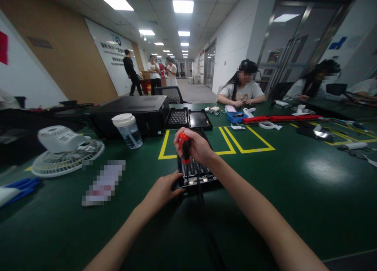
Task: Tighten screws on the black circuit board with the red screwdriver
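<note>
A red and black screwdriver is gripped in my right hand, with its shaft pointing down at the near left part of an open black case. Whether the tip touches anything is too small to tell. Dark rows fill the inside of that case, and small pale and metallic parts line its near edge. My left hand holds the near left corner of the case, its thumb along the front and fingers at the side. A dark strap or cable runs from the case toward me. My right hand and forearm hide part of the case.
Behind the case lies another open black case. To the left stand a lidded plastic cup, a white fan and a large black box. Yellow tape marks the green table. Co-workers sit across the table.
</note>
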Motion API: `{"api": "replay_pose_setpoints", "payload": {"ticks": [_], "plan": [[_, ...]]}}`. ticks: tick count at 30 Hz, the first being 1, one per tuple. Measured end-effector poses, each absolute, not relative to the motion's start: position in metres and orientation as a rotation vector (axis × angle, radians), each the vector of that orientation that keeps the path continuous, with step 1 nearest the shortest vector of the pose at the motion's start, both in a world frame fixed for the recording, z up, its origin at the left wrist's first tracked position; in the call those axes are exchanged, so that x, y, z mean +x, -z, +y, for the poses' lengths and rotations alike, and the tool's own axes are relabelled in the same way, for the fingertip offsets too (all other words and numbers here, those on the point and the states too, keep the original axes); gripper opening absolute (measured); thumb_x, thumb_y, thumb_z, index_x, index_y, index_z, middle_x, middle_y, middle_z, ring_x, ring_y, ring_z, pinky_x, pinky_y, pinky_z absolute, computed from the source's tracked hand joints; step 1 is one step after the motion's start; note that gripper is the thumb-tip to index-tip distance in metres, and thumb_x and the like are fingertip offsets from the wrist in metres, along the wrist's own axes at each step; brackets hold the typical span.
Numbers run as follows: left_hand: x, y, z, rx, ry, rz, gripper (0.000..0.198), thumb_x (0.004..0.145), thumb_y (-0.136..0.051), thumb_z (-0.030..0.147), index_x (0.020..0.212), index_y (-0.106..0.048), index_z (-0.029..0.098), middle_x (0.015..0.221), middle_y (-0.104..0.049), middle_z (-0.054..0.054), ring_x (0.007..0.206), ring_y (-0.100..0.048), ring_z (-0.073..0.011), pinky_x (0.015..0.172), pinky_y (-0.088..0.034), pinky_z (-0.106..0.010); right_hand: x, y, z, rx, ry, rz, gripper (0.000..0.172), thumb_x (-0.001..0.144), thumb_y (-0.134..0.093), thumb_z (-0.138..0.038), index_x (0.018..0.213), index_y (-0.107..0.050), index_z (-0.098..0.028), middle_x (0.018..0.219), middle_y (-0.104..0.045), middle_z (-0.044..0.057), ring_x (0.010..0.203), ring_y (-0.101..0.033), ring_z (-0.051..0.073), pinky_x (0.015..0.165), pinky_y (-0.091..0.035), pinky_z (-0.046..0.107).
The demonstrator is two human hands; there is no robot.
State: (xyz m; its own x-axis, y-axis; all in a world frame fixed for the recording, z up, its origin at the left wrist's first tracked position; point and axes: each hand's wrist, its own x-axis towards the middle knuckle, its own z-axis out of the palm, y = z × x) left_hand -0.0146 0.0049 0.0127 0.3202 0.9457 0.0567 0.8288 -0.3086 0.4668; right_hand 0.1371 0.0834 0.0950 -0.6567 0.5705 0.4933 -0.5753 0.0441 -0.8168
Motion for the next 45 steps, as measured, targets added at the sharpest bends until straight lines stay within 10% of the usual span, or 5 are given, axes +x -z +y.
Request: {"api": "replay_pose_setpoints", "payload": {"ticks": [45], "plan": [[-0.0136, -0.0136, 0.0052, 2.204, -0.464, 1.599, 0.044, 0.072, -0.061, 0.032, 0.115, -0.056, 0.024, 0.124, -0.059, -0.005, 0.112, -0.055, -0.0216, 0.097, -0.039, -0.033, 0.1428, -0.1036, 0.0793, -0.064, -1.754, -1.597, 0.018, 0.086, -0.043, -0.033, 0.085, -0.046, -0.015, 0.071, -0.055, 0.001, 0.056, -0.055, 0.01, 0.054, -0.044, 0.023]]}}
